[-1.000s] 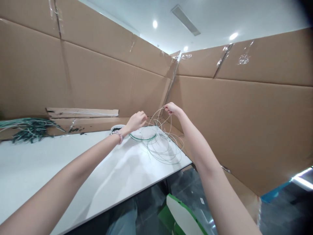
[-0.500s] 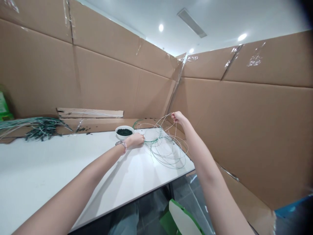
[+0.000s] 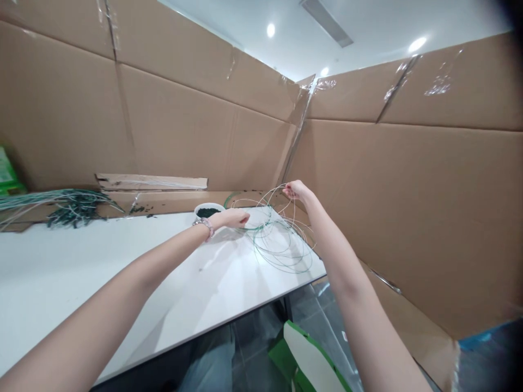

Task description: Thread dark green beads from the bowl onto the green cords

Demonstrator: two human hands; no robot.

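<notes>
My right hand [image 3: 295, 190] is raised above the table's far right corner, its fingers pinched on a thin white strand. The strand runs down into a loose tangle of white and green wire coils [image 3: 281, 256] lying on the white table [image 3: 163, 294] and partly over its right edge. My left hand [image 3: 236, 219], with a bracelet on the wrist, is closed just left of the coils. Whatever its fingers hold, if anything, is hidden. Behind that wrist stands a white bowl [image 3: 198, 211] of small dark green pieces, partly covered by the hand.
A bundle of green and white strands [image 3: 77, 209] lies at the far left, by a green package [image 3: 8, 174]. Cardboard walls [image 3: 175, 120] enclose the back and right. A cardboard strip [image 3: 155, 182] rests against the back. Below the table edge is a green and white object [image 3: 306, 354].
My left hand has lifted a little and shifted right, toward the coils. My right hand keeps its pinch on the strand, nearly in place. The view has tilted slightly.
</notes>
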